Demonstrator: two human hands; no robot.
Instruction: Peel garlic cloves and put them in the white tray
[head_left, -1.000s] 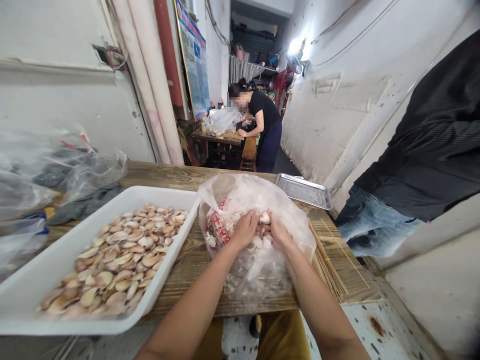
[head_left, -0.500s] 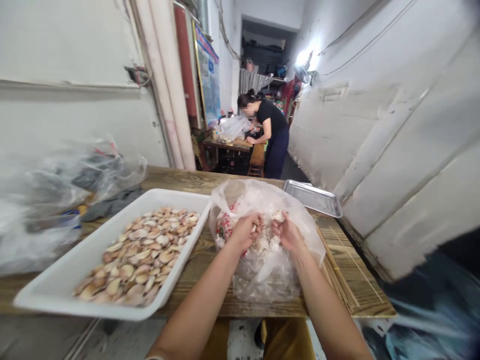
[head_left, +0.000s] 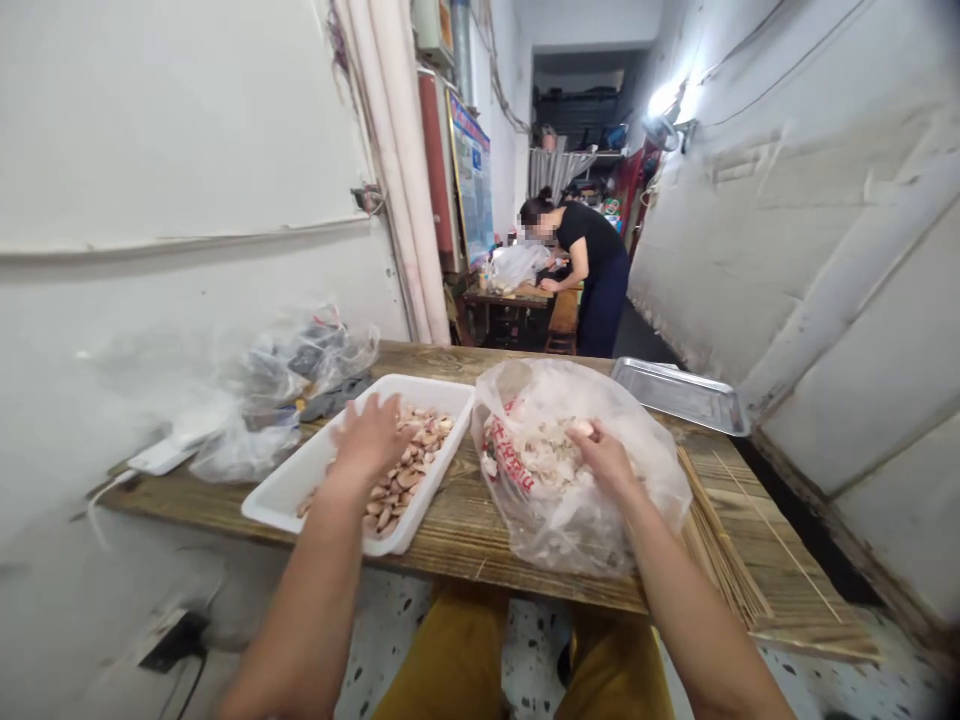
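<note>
My left hand (head_left: 371, 437) hovers over the white plastic tray (head_left: 442, 390), its fingers spread and nothing seen in them. Loose garlic cloves (head_left: 405, 475) cover the tray's bottom, partly hidden by that hand and forearm. To the right stands a clear plastic bag (head_left: 585, 535) with red print, open at the top and full of papery garlic skins (head_left: 551, 450). At the bag's right side my right hand (head_left: 607, 460) pinches a whitish piece of garlic (head_left: 583, 428) between thumb and fingers.
Thin wooden sticks (head_left: 724, 550) lie right of the bag on the wooden table (head_left: 465, 540). A metal tray (head_left: 679, 395) sits at the back right corner. Crumpled plastic bags (head_left: 300, 365) are heaped at left. Farther back, a person (head_left: 596, 250) bends over another table.
My left hand has moved from the bag across to the tray, and its fingers have opened. My right hand stays at the bag with its garlic. The view has turned left.
</note>
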